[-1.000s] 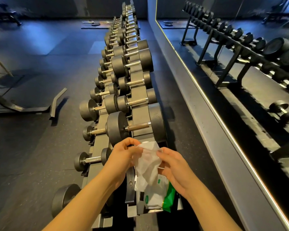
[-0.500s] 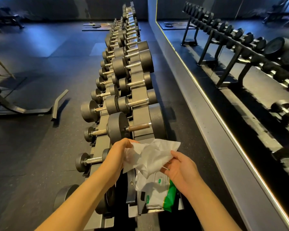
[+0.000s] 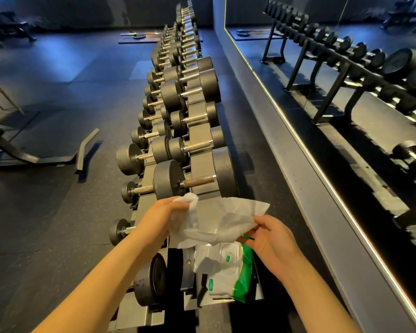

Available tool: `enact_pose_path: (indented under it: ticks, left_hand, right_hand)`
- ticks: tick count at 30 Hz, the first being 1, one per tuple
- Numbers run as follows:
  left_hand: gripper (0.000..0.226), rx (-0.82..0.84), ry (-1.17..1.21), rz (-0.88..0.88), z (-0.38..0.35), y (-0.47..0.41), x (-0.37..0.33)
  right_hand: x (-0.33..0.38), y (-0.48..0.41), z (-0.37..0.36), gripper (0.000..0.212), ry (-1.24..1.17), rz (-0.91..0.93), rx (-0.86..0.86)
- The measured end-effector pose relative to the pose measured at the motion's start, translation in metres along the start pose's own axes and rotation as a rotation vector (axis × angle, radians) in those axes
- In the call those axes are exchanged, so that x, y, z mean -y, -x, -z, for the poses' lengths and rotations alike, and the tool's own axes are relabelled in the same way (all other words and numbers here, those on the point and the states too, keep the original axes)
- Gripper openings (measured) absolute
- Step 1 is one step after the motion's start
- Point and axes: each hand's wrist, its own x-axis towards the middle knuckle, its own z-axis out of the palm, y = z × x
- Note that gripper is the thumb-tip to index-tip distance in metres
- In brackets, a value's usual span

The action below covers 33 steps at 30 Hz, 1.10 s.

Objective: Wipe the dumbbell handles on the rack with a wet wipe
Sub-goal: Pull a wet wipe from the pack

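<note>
The white wet wipe [image 3: 216,219] hangs spread out over the near end of the rack [image 3: 199,164]. The left hand [image 3: 163,219] pinches its 9 o'clock end. The right hand [image 3: 271,239] pinches its 3 o'clock edge. At 12 o'clock sits a brown dumbbell handle [image 3: 199,180]. At 6 o'clock lies the wipe pack [image 3: 228,272].

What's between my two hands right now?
In the head view, the wet wipe stretches between them: left hand grips one end, right hand pinches the other.
</note>
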Motion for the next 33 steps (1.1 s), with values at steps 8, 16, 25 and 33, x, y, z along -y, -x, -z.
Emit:
enact_pose_path:
  ticks: [8,16,25,33]
  left_hand:
    - [0.021,-0.088,0.110,0.061,0.001,0.002,0.006]
    - [0.030,0.082,-0.407,-0.154,-0.006,-0.019,0.032]
    - [0.064,0.293,-0.984,-0.135,-0.058,-0.067,0.101]
    - [0.042,0.180,-0.849,-0.167,-0.053,-0.053,0.142]
  right_hand:
    - [0.012,-0.004,0.012,0.032,-0.021,0.069,-0.056]
    - [0.026,-0.013,0.033,0.035,-0.063,0.055,-0.157]
    - [0.005,-0.033,0.059,0.028,0.177,-0.181,-0.333]
    - [0.004,-0.050,0.043,0.022,0.314,-0.063,-0.286]
